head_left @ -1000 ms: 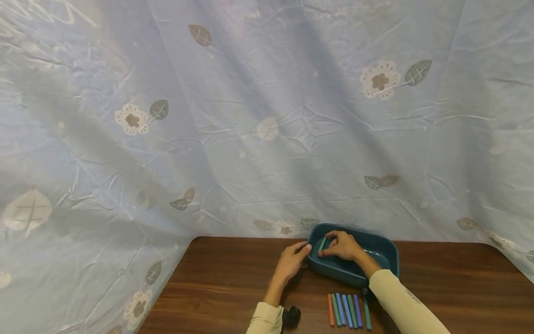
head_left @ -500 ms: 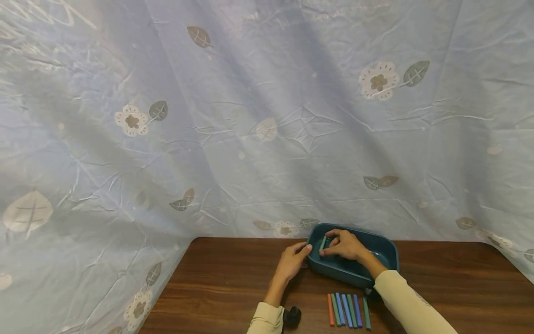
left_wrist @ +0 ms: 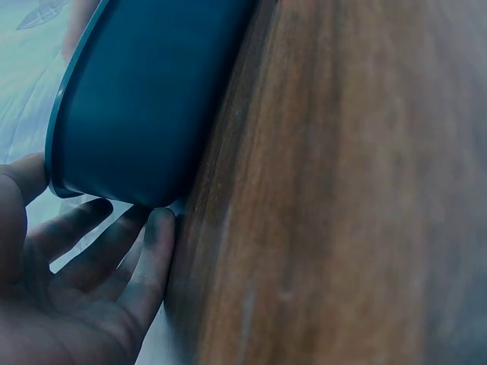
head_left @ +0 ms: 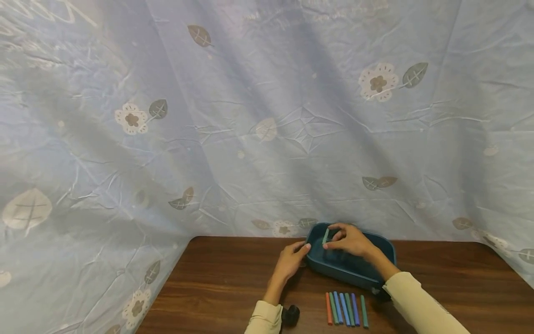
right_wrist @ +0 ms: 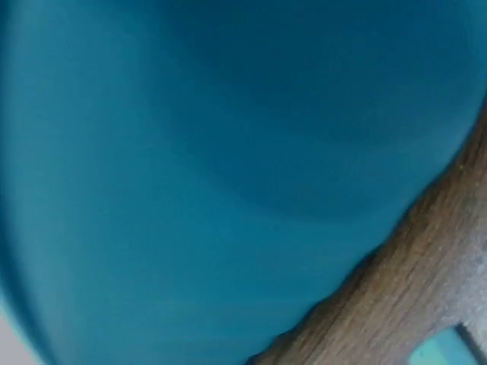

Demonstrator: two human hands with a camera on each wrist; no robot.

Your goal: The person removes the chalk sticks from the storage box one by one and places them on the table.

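Observation:
A dark teal plastic basin stands at the back of the wooden table. My right hand is over its left part and pinches a slim green stick between thumb and fingertips, at its two ends. My left hand is at the basin's left end. In the left wrist view, the left thumb touches the rim while loosely extended fingers meet the outer wall. The right wrist view is filled by the basin's inside, with part of the hand along the lower right; no stick shows there.
In front of the basin lies a row of coloured sticks, with a red stick at its left end and a green stick slightly apart at its right. A black object is beside the left cuff. A patterned curtain hangs behind the table.
My right hand has risen slightly and moved away from me and to the right, with the green stick between its fingers. The left hand stays at the basin's end.

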